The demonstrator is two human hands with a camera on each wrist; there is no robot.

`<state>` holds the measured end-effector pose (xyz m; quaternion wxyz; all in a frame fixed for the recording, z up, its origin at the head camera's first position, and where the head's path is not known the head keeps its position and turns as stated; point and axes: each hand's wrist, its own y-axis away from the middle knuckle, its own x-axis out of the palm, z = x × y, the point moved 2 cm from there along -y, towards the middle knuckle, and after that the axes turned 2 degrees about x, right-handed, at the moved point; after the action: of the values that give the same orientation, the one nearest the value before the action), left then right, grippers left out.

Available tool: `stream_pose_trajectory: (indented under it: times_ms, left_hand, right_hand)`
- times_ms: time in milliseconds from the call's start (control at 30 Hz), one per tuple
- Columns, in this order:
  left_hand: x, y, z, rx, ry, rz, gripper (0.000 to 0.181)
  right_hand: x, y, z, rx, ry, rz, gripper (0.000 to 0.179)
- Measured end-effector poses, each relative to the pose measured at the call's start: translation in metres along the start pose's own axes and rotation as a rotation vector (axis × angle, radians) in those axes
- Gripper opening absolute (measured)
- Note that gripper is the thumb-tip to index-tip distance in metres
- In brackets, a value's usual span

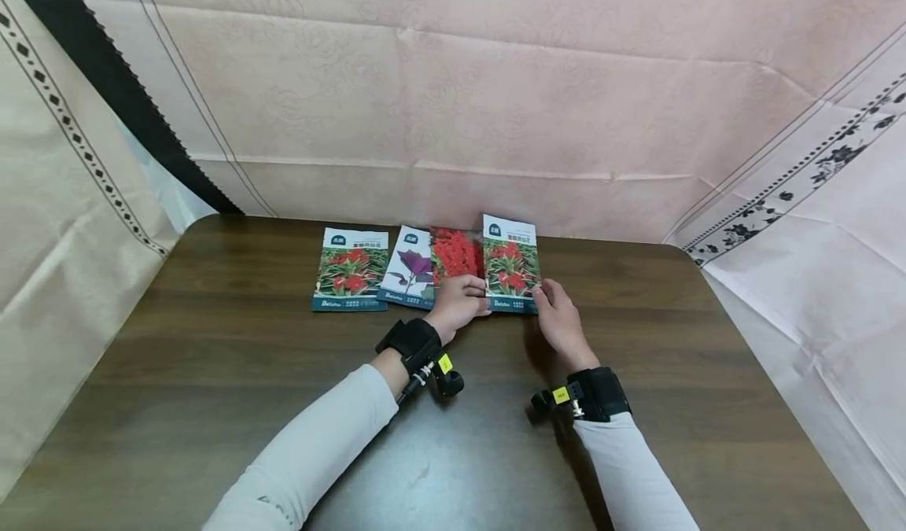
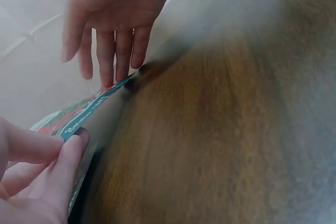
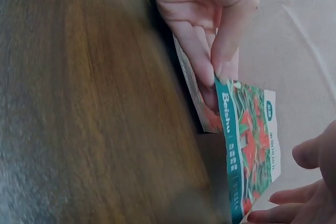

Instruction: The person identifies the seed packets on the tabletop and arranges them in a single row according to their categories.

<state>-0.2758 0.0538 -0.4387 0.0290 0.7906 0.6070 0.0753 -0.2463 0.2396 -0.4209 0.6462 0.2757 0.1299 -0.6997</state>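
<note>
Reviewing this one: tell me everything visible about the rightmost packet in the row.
The rightmost packet is thin and rectangular, seemingly paper or plastic. It shows red flowers among green leaves, a white top strip with an emblem and lettering, and a teal bottom band reading "Beishu". It is near the far edge of the table, printed face showing. The left hand pinches its lower left corner; the right hand is at its lower right edge.

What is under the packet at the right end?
Beyond the lower edge of the rightmost packet, brown table shows; whether the red packet at its left continues underneath is hidden.
</note>
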Motion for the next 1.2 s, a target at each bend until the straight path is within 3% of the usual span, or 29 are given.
stream_pose_trajectory:
  times_ms: [367,700,933,1200]
  left_hand:
    - [-0.012,0.009,-0.006,0.012,0.007,0.02,0.034]
    - [-0.024,0.014,-0.006,-0.013,-0.001,0.026,0.033]
    - [-0.027,0.022,-0.008,0.01,-0.049,0.035,0.027]
    - [-0.042,0.044,-0.015,0.069,-0.19,0.043,0.021]
  right_hand:
    - [-0.008,0.006,0.001,-0.076,-0.025,-0.103,0.047]
    - [-0.008,0.01,0.003,-0.186,0.042,-0.234,0.029]
    - [-0.009,0.018,0.005,-0.215,0.056,-0.217,0.027]
    - [-0.003,0.031,0.012,-0.299,0.11,-0.171,0.032]
